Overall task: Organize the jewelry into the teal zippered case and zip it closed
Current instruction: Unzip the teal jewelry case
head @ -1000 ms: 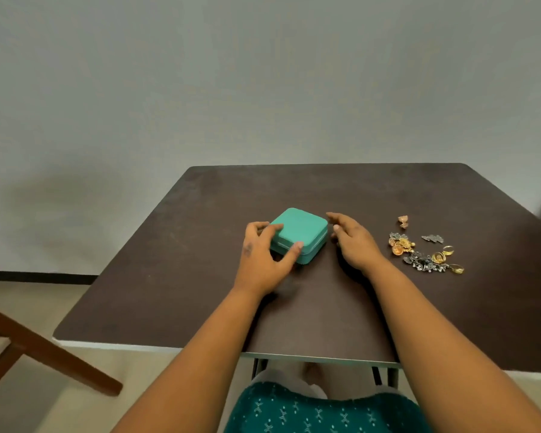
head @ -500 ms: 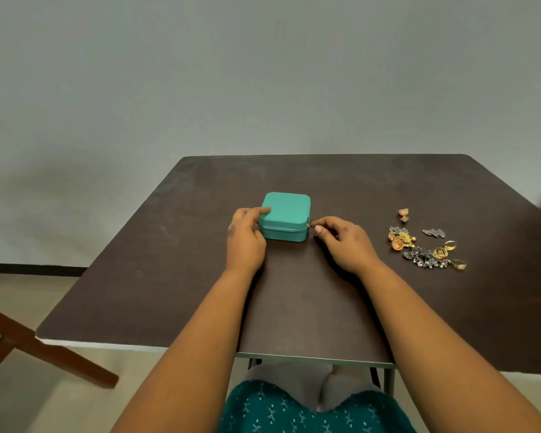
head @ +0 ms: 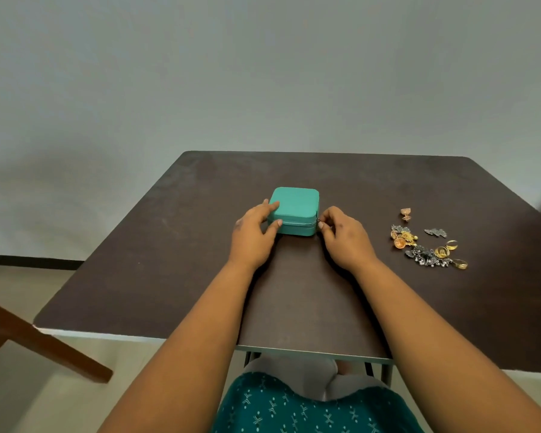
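zipper pull too small to resolve, chair cut off at left edge

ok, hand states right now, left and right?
Left hand: holding the teal case steady.
Right hand: pinching the zipper pull at the case's corner.

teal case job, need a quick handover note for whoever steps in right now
Left hand: steadies the teal case at its left near corner, fingers on the lid, thumb on the front.
Right hand: pinches the zipper pull at the case's right near corner.
Case: shut, mid-table.
Jewelry pile: loose on the table to the right of the case, apart from both hands.
Done: nothing packed yet.
Left: unzip, open, load the jewelry, zip closed.
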